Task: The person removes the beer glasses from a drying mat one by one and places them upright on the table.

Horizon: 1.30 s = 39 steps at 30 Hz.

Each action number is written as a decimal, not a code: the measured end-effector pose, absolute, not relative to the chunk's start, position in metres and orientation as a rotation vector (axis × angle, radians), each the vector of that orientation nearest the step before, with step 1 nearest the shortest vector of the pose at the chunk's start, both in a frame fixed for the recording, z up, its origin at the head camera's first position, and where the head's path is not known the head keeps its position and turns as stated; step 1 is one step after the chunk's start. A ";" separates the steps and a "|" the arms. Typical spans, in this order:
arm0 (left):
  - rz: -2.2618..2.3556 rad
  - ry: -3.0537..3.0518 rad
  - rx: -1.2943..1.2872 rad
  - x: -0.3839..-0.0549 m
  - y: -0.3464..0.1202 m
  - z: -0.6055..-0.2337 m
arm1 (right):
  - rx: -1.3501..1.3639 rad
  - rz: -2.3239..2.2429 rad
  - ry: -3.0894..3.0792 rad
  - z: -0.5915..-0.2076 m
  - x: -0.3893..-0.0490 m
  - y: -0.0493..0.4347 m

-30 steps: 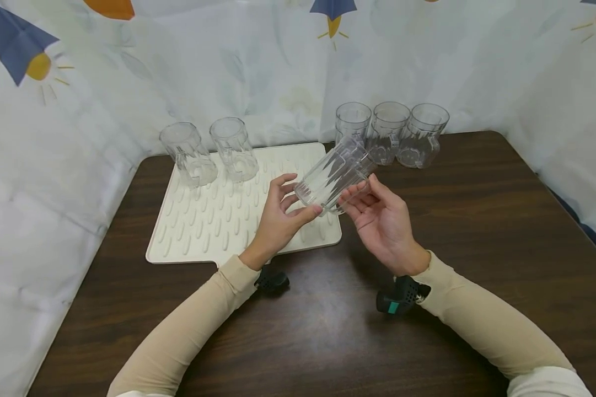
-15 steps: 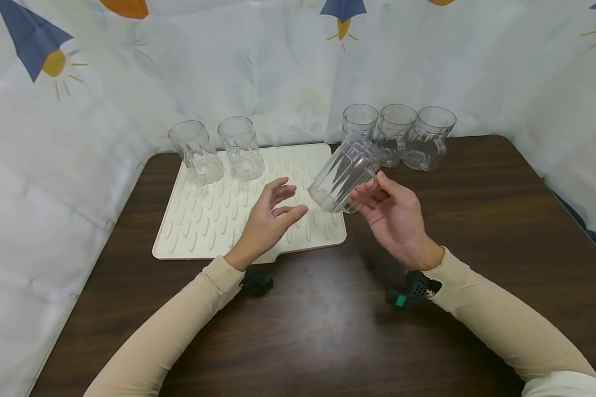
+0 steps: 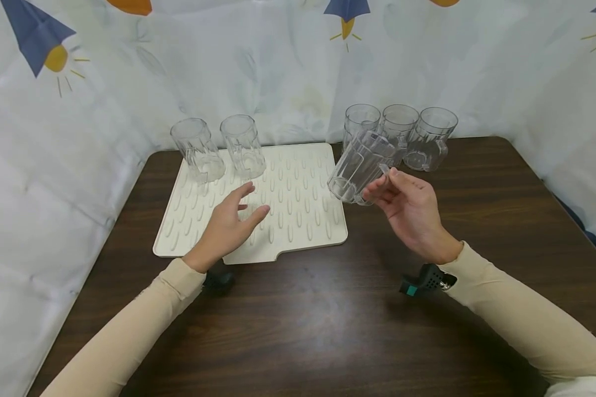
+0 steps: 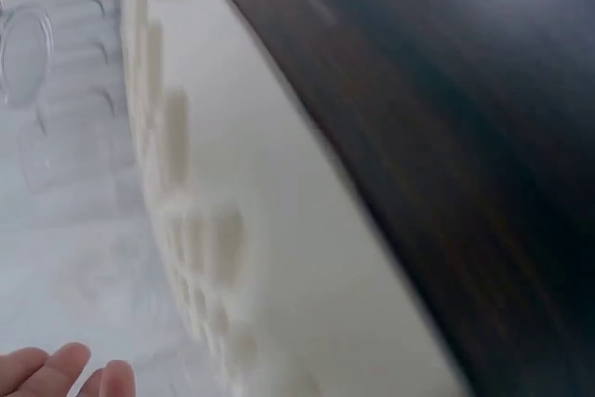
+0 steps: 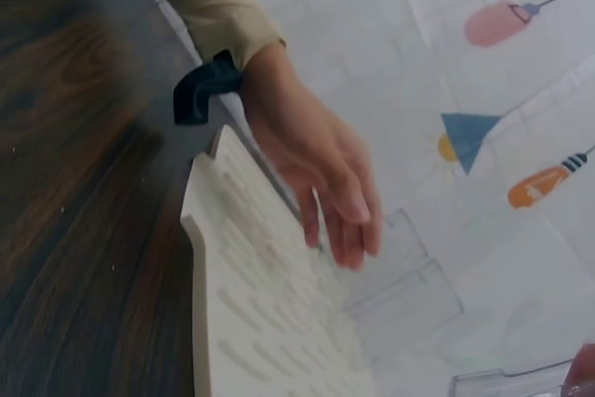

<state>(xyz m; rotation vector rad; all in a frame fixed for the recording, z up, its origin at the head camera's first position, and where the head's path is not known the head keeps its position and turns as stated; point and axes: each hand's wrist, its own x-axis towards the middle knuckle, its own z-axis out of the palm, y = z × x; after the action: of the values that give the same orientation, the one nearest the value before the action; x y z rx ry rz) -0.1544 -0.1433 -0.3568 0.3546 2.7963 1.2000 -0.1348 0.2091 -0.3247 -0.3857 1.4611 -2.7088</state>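
Note:
A clear glass mug (image 3: 358, 168) hangs tilted in the air in the head view, its base toward the lower left. My right hand (image 3: 411, 212) grips it by the handle, off the right edge of a cream drying mat (image 3: 298, 220). Over that mat hovers my left hand (image 3: 230, 220), thumb and fingers apart, with nothing in it. The left wrist view catches only its fingertips (image 4: 65, 374) in the lower left corner. In the right wrist view just a sliver of the held mug (image 5: 507, 383) shows at the bottom.
Two clear mugs, one on the left (image 3: 198, 150) and one beside it (image 3: 243, 146), stand on the mat's back part. Further clear mugs (image 3: 429, 138) stand in a row at the table's back right. A white patterned curtain (image 3: 278, 66) rises behind the dark wooden table (image 3: 317, 325).
My left hand has let go of the mug and moved left, away from it. My right hand, still holding the mug by its handle, has shifted a little to the right.

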 end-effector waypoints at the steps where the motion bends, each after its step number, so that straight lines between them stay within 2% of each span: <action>1: 1.170 2.820 0.354 -0.154 -0.148 -0.356 | -0.389 -2.708 1.471 -0.325 -0.135 0.211; 20: 0.667 2.912 0.236 -0.141 -0.231 -0.354 | -0.485 -2.715 1.567 -0.331 -0.129 0.255; 39: 0.406 2.769 0.297 -0.132 -0.262 -0.366 | -0.589 -2.736 1.432 -0.344 -0.120 0.305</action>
<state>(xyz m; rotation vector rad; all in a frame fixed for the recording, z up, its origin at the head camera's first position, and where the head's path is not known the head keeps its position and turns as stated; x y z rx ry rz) -0.1320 -0.2616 -0.3660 0.2974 2.7692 0.4060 -0.1196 0.3049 -0.3444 -0.5893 1.4322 -2.7358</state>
